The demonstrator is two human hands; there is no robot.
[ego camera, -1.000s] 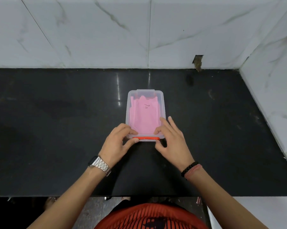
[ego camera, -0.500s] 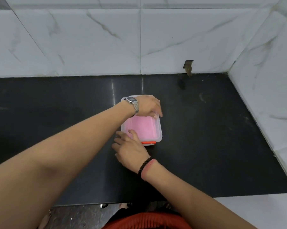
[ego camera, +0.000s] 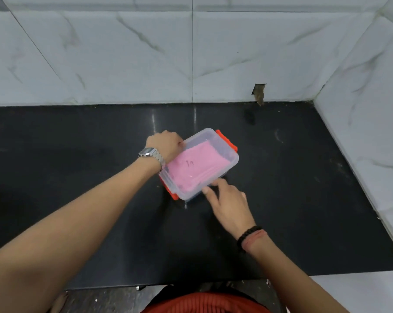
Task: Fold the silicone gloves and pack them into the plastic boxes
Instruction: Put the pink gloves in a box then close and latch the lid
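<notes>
Closed box [ego camera: 199, 163] on the black tabletop [ego camera: 304, 199], lying askew, with the pink folded glove [ego camera: 197, 168] visible through the clear lid. Orange latches show at the far right end [ego camera: 227, 141] and the near left end [ego camera: 169, 192].

Risks. The box is light and the tabletop glossy, so an uneven push from either hand could probably make it skid or spin further, away from the person. If a latch is not fully seated, handling the box could spring the lid; whether either latch is locked cannot be told here. The glove sits flat, though a trapped edge under the rim cannot be ruled out.

Pose. The left hand [ego camera: 166, 143] reaches across from the left, forearm extended, wrist with a metal watch [ego camera: 151, 154] above the box's left end; its fingers curl over the far long edge, gripping the rim. The right hand [ego camera: 227, 197] lies low at the near long side, fingers roughly straight and pointing left, fingertips [ego camera: 208, 189] touching the box wall near its near corner; it pushes or steadies and holds nothing. A beaded bracelet [ego camera: 249, 233] circles the right wrist.
</notes>
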